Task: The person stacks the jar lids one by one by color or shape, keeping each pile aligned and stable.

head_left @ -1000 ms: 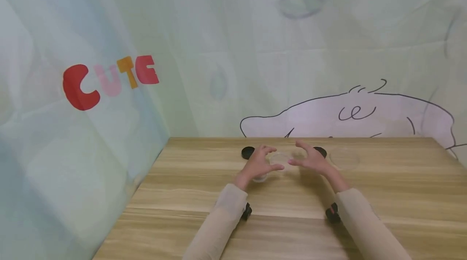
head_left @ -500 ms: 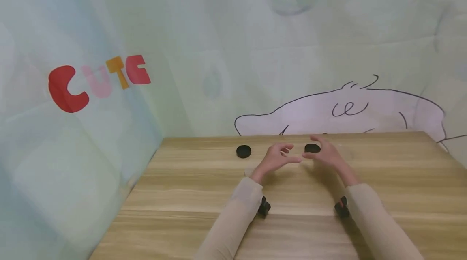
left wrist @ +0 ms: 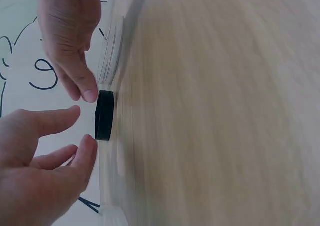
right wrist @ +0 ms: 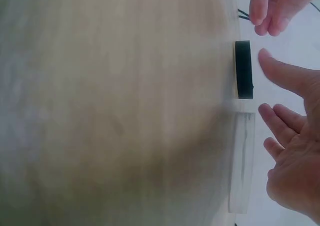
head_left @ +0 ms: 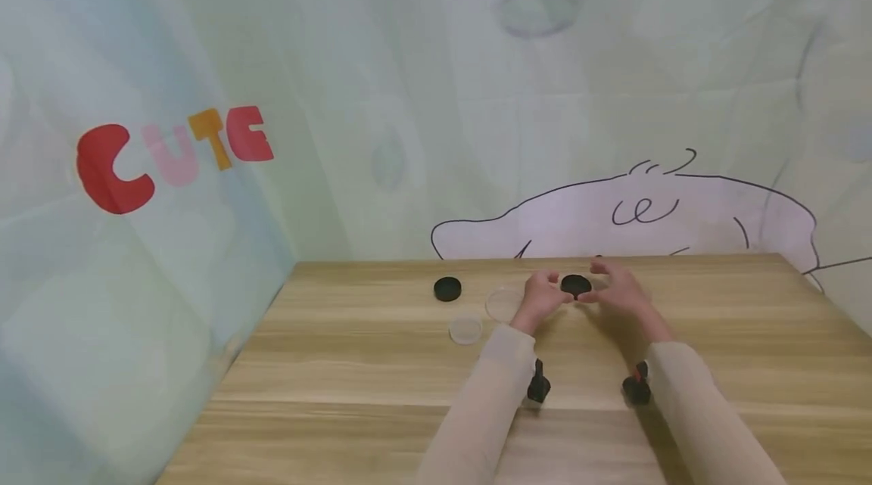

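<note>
I am seeing the left hand (head_left: 543,296) arriving just left of the black disc (head_left: 576,286), opposite the right hand (head_left: 621,292). Both are keeping thumb and fingers apart, gripping nothing; contact is unclear. Work is apparently now centring on this black disc.

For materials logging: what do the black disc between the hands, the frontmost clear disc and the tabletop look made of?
Black disc: likely plastic, matte, evenly dark with little shine. Clear disc: transparent plastic or glass; wood grain shows through. Tabletop: smooth wood or wood-look laminate, by its streaky grain.
</note>
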`<state>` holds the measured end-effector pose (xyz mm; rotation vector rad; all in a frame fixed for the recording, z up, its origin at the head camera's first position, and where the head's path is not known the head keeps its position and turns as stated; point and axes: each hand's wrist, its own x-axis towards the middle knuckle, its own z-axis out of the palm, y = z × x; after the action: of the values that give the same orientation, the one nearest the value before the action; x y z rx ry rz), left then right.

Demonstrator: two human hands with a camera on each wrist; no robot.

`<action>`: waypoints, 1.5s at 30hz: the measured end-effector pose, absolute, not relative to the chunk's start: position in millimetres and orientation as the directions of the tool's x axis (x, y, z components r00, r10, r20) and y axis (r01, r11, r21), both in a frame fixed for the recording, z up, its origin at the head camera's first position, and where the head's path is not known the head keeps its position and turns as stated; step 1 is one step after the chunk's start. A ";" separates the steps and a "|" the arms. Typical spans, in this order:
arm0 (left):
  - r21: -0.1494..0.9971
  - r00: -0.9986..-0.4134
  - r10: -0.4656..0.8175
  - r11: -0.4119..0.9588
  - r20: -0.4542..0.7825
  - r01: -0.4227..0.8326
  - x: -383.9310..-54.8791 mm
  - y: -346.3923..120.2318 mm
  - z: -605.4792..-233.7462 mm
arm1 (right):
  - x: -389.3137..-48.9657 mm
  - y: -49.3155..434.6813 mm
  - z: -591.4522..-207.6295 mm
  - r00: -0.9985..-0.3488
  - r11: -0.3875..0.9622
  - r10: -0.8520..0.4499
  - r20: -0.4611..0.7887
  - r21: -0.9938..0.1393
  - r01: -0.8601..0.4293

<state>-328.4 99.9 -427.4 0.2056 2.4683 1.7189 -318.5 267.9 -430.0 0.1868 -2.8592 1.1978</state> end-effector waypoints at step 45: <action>0.983 -0.984 0.169 0.166 0.055 0.084 -284.5 68.0 -399.8 | -270.7 245.7 -401.3 -0.981 0.550 -0.127 0.149 -0.812 -0.195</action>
<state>-284.5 68.0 -399.8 0.2546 2.3470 1.9707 -270.7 245.7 -401.3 0.2815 -2.7014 1.4287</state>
